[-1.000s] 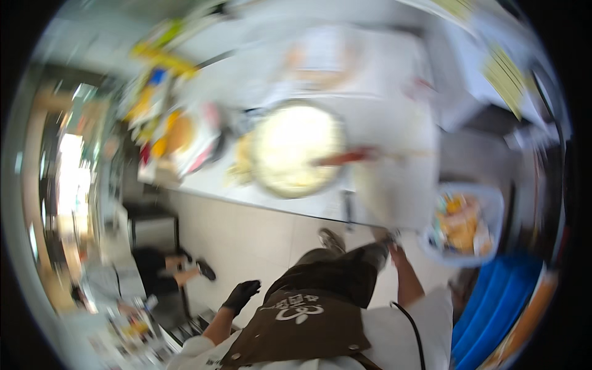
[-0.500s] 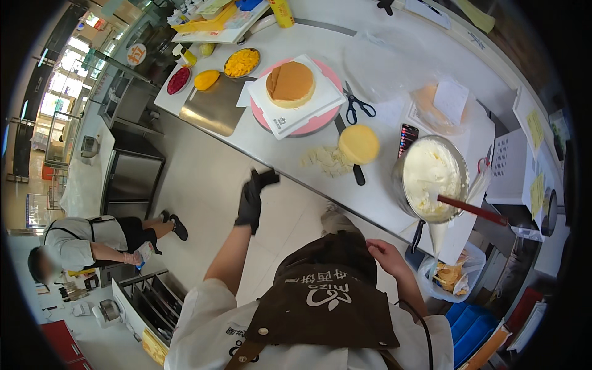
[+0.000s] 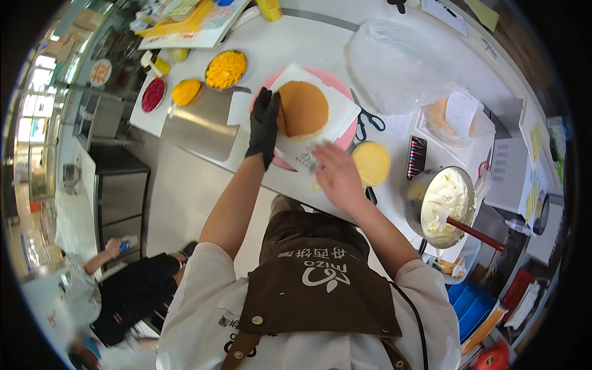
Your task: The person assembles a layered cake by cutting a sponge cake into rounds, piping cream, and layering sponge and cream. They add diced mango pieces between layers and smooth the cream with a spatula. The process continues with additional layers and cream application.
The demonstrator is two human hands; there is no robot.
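Note:
A round sponge cake (image 3: 305, 108) with a brown top sits on a white square board (image 3: 339, 111), over a pink turntable (image 3: 276, 79). Along the cake's left side lies my left hand (image 3: 264, 120) in a black glove, fingers stretched out and close together; the palm side is hidden. My bare right hand (image 3: 338, 176), blurred, hovers by the board's near corner with its fingers apart and nothing visible in them. Just right of it is a pale yellow round sponge piece (image 3: 372, 163). A black handle (image 3: 370, 195) pokes out beneath that piece.
Black scissors (image 3: 367, 120) lie right of the turntable. A phone (image 3: 417, 158) and a metal bowl of cream (image 3: 444, 206) with a spatula (image 3: 472, 233) stand farther right. Diced mango (image 3: 226, 69) and a metal tray (image 3: 200, 129) are left. Another person (image 3: 132, 290) is behind at left.
Both hands have come up over the table: the left from beyond its edge to the cake's side, the right from beside my apron to the board. The other person has shifted.

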